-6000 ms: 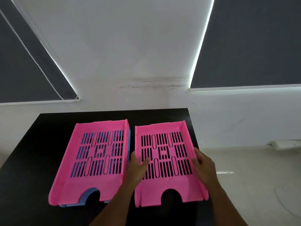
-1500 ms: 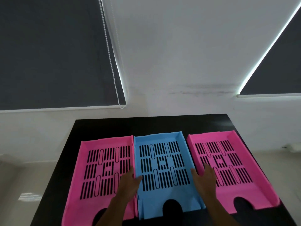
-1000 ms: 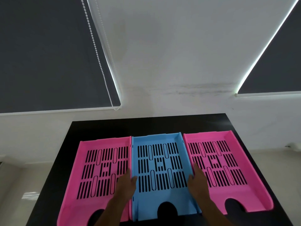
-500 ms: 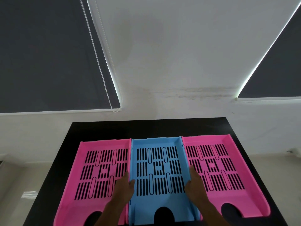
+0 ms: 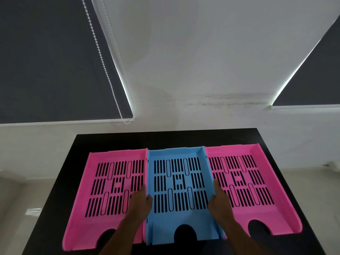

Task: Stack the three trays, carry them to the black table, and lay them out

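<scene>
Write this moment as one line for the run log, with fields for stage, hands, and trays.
stage: laying out | left hand: gripping blue tray left wall | right hand: gripping its right wall | trays: pink, blue, pink side by side on black table

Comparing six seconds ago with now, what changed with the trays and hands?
The blue tray, then under the left pink tray, now lies between it and the right pink tray, gripped by the left hand and right hand, which then held the right pink tray. All trays remain on the black table.
</scene>
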